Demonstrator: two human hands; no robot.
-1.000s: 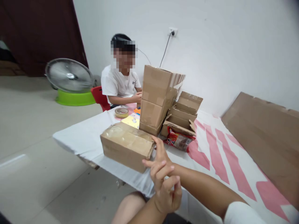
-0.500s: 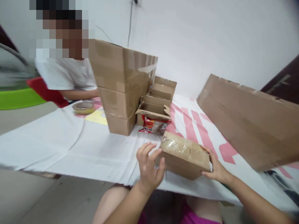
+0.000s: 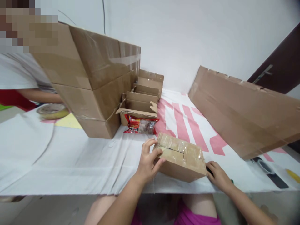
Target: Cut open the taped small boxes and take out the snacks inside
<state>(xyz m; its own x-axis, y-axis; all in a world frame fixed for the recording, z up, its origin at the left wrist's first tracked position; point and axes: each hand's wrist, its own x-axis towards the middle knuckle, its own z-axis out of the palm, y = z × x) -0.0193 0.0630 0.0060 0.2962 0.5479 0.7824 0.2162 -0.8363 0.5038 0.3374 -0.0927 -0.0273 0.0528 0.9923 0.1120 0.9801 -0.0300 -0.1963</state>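
A small cardboard box (image 3: 181, 167) lies in front of me near the table edge. Clear tape covers its top, and a dark gap shows along the seam. My left hand (image 3: 148, 161) grips the box's left end, fingers at the top edge and thumb on the front side. Beside the right end, my right hand (image 3: 217, 176) rests low at the table with its fingers curled round something dark, mostly hidden. Just beyond the box is a red snack packet (image 3: 142, 125) with a clear window, leaning against an open cardboard box (image 3: 140, 107).
Tall stacked cartons (image 3: 103, 81) stand at the left, a person's arm (image 3: 42, 95) behind them. A tape roll (image 3: 52, 111) lies far left. A large cardboard panel (image 3: 241, 115) stands at right, near a black strip-like object (image 3: 269, 172). White cloth (image 3: 77, 165) covers the table.
My left hand has come onto the box's left end. My right hand has let go of the right end and dropped beside it. The view has turned right and down.
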